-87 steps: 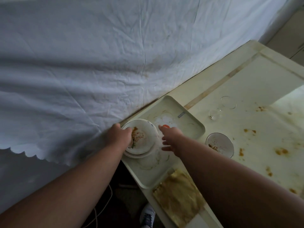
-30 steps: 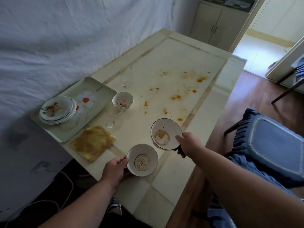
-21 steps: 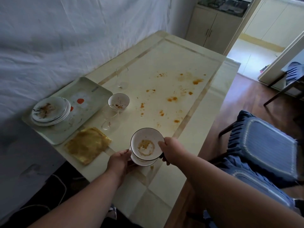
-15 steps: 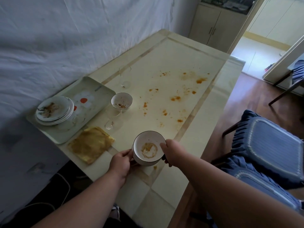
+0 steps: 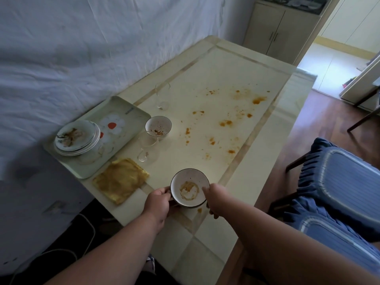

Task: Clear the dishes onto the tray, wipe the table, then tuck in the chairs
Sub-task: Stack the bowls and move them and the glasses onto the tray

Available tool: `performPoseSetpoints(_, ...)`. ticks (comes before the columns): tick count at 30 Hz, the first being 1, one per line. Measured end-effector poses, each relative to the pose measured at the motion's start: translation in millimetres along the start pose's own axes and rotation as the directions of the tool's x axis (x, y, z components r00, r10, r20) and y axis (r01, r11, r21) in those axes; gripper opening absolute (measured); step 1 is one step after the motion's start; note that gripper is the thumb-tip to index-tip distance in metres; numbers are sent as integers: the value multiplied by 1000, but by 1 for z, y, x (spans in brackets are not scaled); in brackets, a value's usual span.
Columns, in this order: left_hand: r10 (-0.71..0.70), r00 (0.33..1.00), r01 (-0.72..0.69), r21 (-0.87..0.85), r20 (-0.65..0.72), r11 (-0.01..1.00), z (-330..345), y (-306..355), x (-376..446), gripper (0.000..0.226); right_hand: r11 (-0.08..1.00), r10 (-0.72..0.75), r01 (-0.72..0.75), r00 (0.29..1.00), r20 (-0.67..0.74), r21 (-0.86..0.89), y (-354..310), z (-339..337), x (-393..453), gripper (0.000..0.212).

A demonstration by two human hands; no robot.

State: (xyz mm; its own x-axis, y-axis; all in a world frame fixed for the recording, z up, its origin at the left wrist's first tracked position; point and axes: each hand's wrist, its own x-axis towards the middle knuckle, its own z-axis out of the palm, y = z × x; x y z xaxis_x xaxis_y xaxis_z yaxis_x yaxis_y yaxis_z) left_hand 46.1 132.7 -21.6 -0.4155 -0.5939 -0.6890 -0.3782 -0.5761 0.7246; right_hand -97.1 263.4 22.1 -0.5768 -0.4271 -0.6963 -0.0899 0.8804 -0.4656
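Observation:
Two dirty white bowls (image 5: 190,188) are stacked one inside the other near the table's front edge. My left hand (image 5: 158,202) grips the stack on its left and my right hand (image 5: 213,197) grips its right rim. A pale tray (image 5: 131,114) with a flower print lies at the table's left edge and carries a stack of dirty plates (image 5: 77,137). A third dirty bowl (image 5: 158,126) stands beside the tray. Two clear glasses stand on the table, one (image 5: 148,149) in front of that bowl and one (image 5: 162,95) farther back. A yellow cloth (image 5: 120,179) lies in front of the tray.
Orange sauce spots (image 5: 226,122) are scattered over the cream table (image 5: 216,83). A chair with a blue cushion (image 5: 345,182) stands pulled out on the right. A white sheet (image 5: 82,48) hangs along the left. A cabinet (image 5: 277,31) and a doorway lie beyond the far end.
I turned from the tray to the table's front, picked up two separate bowls, one in each hand, and brought them together into one stack held by both hands.

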Motion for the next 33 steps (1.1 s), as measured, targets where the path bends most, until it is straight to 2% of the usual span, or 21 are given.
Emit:
performPoseSetpoints(4, 13, 1000, -13, -18, -20, 1000, 1, 4, 1, 26, 994, 8, -16, 997, 76, 104, -3, 1, -1, 36)
performPoseSetpoints(8, 35, 998, -35, -5, -54, 999, -2, 15, 11, 31, 967, 53, -65, 997, 56, 245, -14, 2, 2, 47)
performPoseSetpoints(13, 36, 996, -35, 11, -80, 999, -1, 40, 37, 26, 937, 49, -58, 998, 34, 344, -32, 5, 19, 45)
performPoseSetpoints(16, 14, 998, -12, 22, -62, 1000, -3, 47, 46, 25, 929, 62, -70, 998, 33, 364, -41, 2, 30, 52)
performPoseSetpoints(20, -11, 1000, 12, 63, -11, 998, -15, 59, 32, 21, 962, 162, -150, 986, -35, 227, -50, -22, 49, 75)
performPoseSetpoints(22, 61, 998, -61, 144, 1, 988, -26, 73, 9, 15, 965, 199, -170, 971, -135, 201, -56, -41, 65, 78)
performPoseSetpoints(26, 337, 939, -343, 241, 65, 908, -55, 133, -19, 13, 893, 264, -123, 922, -283, 434, -84, -71, 95, 72)
performPoseSetpoints(29, 490, 872, -474, 236, -11, 849, -66, 199, 12, 15, 828, 274, -76, 919, -284, 555, -119, -78, 111, 68)
performPoseSetpoints(31, 547, 834, -512, 271, -67, 815, -70, 238, 54, 15, 773, 261, -48, 933, -248, 632, -145, -73, 121, 69)
performPoseSetpoints(33, 506, 858, -459, 307, -91, 834, -72, 268, 104, 14, 722, 225, -23, 953, -204, 691, -170, -63, 136, 73)
